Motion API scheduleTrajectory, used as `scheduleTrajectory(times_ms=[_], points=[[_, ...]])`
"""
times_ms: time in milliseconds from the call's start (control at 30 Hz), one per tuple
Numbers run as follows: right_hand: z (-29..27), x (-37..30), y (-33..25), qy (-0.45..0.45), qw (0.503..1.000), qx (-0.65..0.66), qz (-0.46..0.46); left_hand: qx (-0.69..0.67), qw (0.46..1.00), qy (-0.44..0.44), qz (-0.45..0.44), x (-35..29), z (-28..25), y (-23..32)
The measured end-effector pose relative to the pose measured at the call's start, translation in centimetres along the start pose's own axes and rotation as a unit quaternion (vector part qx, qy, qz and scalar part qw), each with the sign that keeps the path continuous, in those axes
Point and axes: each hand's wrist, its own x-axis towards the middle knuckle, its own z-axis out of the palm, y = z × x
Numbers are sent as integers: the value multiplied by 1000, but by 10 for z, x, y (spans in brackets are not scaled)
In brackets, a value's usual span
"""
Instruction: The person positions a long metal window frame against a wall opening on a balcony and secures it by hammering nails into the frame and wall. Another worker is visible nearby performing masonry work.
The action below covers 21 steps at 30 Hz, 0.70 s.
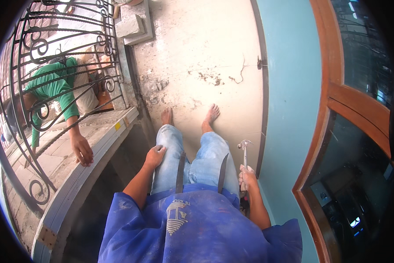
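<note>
My right hand is wrapped around the handle of a claw hammer, held upright beside my right thigh with its metal head uppermost. My left hand rests against my left thigh on the light blue jeans. Its fingers are curled in, the thumb lies on top, and anything inside them is hidden. To the left, beyond the low wall, a person in a green top bends down. That person's hand reaches to a long grey metal bar with a yellow patch, lying along the wall's top.
A black wrought-iron grille stands on the left. Grey blocks lie at the far left of the pale floor, which carries crumbled debris and a thin wire. On the right are a light blue wall and a wood-framed window.
</note>
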Motion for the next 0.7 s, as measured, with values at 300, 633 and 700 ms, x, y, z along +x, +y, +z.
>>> scheduleTrajectory(times_ms=[300, 633, 700], points=[[-35, 7, -131, -27, 987, -160, -11, -168, 986, -16, -16, -62, 75, 50], [0, -33, -223, -28, 957, -278, -80, -256, 967, -8, 17, -37, 64, 63], [17, -40, -242, -30, 952, -286, -101, -228, 973, -11, 21, -30, 53, 65]])
